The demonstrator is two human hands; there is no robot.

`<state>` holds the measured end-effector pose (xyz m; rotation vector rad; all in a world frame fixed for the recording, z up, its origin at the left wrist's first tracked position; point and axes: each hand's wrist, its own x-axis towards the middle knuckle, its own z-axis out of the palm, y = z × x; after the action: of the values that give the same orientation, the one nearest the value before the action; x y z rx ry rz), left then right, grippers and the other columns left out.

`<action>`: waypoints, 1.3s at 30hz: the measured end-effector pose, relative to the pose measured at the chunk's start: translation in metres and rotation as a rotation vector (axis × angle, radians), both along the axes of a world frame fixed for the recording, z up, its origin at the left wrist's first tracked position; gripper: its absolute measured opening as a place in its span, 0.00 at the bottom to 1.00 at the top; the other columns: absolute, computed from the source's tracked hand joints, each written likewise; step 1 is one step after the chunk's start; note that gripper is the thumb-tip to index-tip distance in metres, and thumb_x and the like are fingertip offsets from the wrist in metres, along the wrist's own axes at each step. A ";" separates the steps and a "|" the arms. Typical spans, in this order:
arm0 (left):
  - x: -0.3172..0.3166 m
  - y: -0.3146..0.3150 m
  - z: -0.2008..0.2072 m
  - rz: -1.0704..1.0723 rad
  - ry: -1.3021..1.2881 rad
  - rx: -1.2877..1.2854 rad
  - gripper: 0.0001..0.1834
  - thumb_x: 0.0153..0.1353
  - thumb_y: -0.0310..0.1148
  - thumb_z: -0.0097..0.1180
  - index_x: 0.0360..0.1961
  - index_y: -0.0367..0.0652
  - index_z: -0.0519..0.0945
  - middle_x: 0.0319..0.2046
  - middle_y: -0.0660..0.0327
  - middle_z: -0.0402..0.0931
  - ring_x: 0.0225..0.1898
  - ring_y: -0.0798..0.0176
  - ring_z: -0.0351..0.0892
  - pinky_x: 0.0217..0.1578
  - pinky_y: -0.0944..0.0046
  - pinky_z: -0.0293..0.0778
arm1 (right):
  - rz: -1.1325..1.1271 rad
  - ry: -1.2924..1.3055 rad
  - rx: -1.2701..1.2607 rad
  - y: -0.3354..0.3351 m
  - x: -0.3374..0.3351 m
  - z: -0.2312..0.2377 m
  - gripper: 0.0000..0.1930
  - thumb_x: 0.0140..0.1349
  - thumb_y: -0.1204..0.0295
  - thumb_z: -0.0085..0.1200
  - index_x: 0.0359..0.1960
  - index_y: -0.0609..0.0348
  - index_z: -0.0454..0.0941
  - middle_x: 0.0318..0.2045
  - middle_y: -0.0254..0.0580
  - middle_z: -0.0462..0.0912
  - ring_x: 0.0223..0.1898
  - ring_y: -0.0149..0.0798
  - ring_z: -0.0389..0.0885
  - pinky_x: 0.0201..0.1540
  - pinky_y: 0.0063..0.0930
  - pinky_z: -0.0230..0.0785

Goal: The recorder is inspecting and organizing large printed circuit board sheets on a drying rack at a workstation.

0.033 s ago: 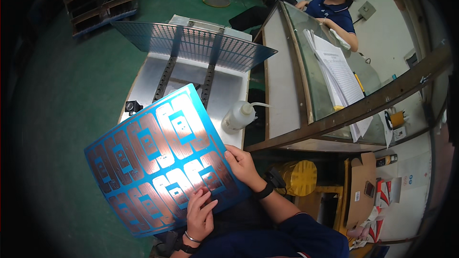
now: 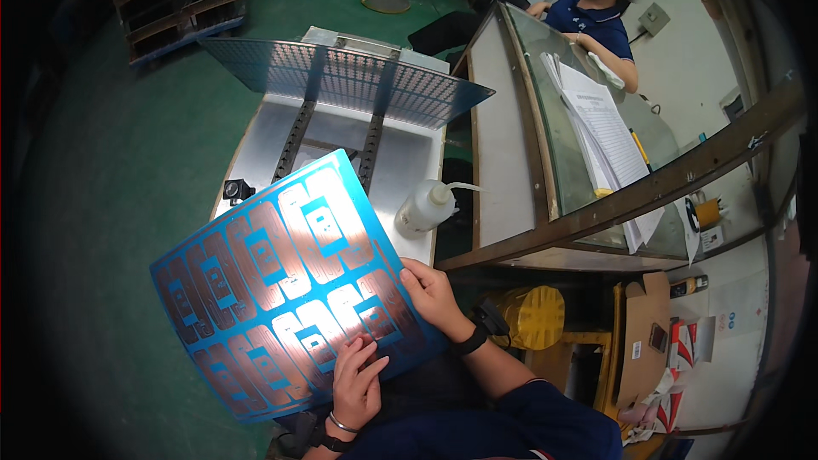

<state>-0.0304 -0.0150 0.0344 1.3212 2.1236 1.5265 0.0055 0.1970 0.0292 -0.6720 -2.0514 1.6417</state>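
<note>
Two hands are holding up a blue patterned sheet over a white workbench.

The workbench is carrying a perforated metal panel across its far edge and a squeeze bottle at its near right corner. The blue sheet is tilting above the near edge; the right hand is clamping its right edge, the left hand is lying spread and open on its lower edge.

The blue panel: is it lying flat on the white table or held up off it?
Held up. The blue panel is tilted, with the right hand gripping its edge and the left hand on its face, overlapping the white table.
</note>
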 end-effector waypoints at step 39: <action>0.039 -0.071 -0.027 0.375 0.373 -0.037 0.16 0.47 0.15 0.48 0.36 0.45 0.77 0.44 0.56 0.69 0.53 0.49 0.66 0.58 0.49 0.57 | 0.241 0.180 0.061 -0.090 -0.026 0.051 0.12 0.61 0.72 0.47 0.43 0.67 0.74 0.31 0.54 0.80 0.30 0.41 0.81 0.32 0.28 0.71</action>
<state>0.0085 -0.0860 0.0069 1.3364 2.7488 1.4425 -0.0201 0.1072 0.0801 -0.2523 -2.1047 1.6917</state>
